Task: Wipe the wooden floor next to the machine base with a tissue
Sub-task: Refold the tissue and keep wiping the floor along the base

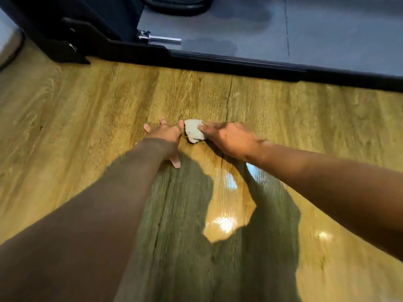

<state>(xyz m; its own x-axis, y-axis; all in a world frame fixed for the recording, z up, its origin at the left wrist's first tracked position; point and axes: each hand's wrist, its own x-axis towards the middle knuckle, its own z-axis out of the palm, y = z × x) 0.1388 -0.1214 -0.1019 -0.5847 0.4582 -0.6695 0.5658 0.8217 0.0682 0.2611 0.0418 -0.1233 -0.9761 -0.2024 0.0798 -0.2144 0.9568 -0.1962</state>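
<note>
Two bare arms are reaching forward and down over the wooden floor (87,110), both hands lying close together near the middle of the view. The left hand (166,138) is resting flat on the boards with its fingers spread apart and nothing in it; its forefinger is lying just beside the tissue (193,130). The right hand (229,138) is pressing down on that crumpled, greyish-white tissue, fingers closed over its right edge, so the wad is sitting against the floor between the two hands. Beyond the hands, well apart from them, the black edge of the machine base (218,59) is running across the top of the view, with a grey deck (327,29) behind it and a shiny metal pin (161,39) sticking out near the upright at the upper left. Shadows of the arms are falling on the glossy boards nearer the camera, and bright light spots are glinting between them.
</note>
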